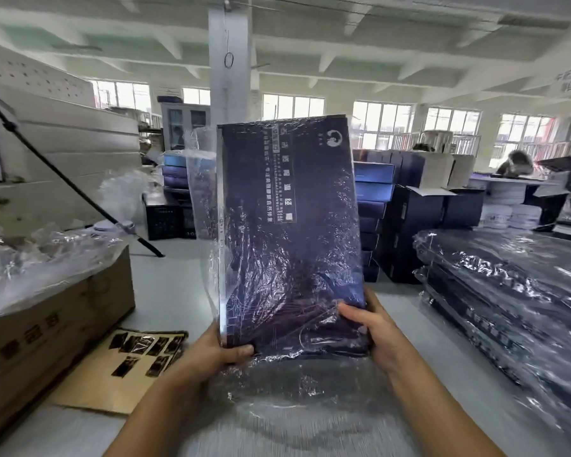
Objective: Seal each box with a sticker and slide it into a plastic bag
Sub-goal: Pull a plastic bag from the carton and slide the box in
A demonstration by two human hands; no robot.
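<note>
We hold the dark blue box (287,225) upright in front of us, above the grey table (165,291), its printed face towards us and its long side standing up. The box sits inside a clear plastic bag (294,384), whose crinkled film covers the face, sticks out past the left edge and hangs loose and blurred below the bottom of the box. Our left hand (218,354) grips the lower left corner through the film, thumb on the front and fingers out of sight behind. Our right hand (373,328) grips the lower right edge the same way, its thumb laid across the front. On the table to the left lies a sheet of dark stickers (145,347) on a flat piece of cardboard (112,387), just beside a brown carton (47,324) topped with loose clear bags (30,258). To the right rests a pile of bagged boxes (508,291). Behind the box we hold, stacks of blue boxes (373,209) stand at the far side of the table.
</note>
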